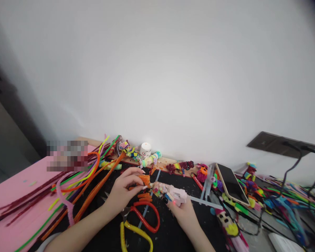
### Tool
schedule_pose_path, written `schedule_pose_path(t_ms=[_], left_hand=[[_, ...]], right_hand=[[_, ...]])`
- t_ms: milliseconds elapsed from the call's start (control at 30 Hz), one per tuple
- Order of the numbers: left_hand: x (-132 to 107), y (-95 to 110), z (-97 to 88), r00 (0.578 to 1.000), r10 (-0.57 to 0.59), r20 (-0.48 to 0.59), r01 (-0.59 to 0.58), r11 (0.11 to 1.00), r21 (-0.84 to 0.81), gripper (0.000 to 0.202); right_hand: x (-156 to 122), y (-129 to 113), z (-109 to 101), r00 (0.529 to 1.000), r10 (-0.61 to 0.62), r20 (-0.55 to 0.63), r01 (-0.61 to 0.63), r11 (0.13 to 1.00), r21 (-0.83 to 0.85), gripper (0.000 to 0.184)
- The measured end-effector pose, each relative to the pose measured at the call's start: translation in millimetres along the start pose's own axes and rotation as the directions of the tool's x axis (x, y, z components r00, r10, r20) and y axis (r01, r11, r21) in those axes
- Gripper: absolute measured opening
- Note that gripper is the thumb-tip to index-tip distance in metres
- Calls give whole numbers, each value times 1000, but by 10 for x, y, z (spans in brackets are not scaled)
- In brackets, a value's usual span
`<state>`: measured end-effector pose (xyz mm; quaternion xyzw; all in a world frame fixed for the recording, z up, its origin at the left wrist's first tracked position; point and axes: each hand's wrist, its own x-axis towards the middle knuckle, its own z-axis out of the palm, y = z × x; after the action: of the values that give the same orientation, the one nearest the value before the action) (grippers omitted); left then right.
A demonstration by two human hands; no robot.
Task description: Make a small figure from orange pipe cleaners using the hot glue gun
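Observation:
My left hand (128, 187) pinches a bundle of short orange pipe cleaner pieces (145, 179) over the black mat (168, 224). Wrapped round a pale pink glue gun (179, 195), my right hand (182, 210) points its nozzle left at the orange bundle. The nozzle end is at or very near the orange pieces; contact cannot be made out. A small red light glows on the gun, and a clear glue stick (204, 202) sticks out of its back. Just below my left hand lie more cut orange pieces (144, 196) and scissors with red and yellow handles (147, 218).
Long coloured pipe cleaners (89, 197) spread over the pink surface (5, 206) at left. Along the wall stand a white cup (145, 149) and several pipe cleaner figures (202, 172). A phone (232, 183), a doll-like figure (228, 224) and black cables (287, 178) occupy the right.

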<state>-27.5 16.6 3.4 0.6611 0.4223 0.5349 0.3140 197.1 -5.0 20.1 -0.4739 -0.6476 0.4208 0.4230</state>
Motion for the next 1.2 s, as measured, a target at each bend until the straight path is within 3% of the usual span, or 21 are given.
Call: schedule_pose_path(t_ms=[200, 533, 700, 800, 933, 1200], left_hand=[[-2, 7, -3, 1000, 0, 19, 0, 1000, -15, 9], [14, 27, 38, 983, -183, -16, 174, 956, -237, 10], [40, 93, 22, 974, -217, -60, 196, 948, -252, 12], [53, 94, 24, 973, -218, -75, 189, 940, -286, 14], [61, 75, 45, 968, -244, -59, 211, 917, -338, 16], [71, 115, 38, 939, -341, -40, 302, 877, -374, 23]], right_hand=[[-4, -17, 12, 1000, -28, -8, 28, 999, 33, 31], [-14, 25, 12, 999, -17, -27, 16, 1000, -18, 26], [-11, 108, -31, 998, -34, -51, 27, 991, -129, 25], [10, 150, -78, 986, -81, -143, 40, 963, -268, 13], [37, 161, -135, 970, -85, -228, -17, 911, -412, 15], [42, 189, -120, 968, -62, -242, -49, 903, -428, 13]])
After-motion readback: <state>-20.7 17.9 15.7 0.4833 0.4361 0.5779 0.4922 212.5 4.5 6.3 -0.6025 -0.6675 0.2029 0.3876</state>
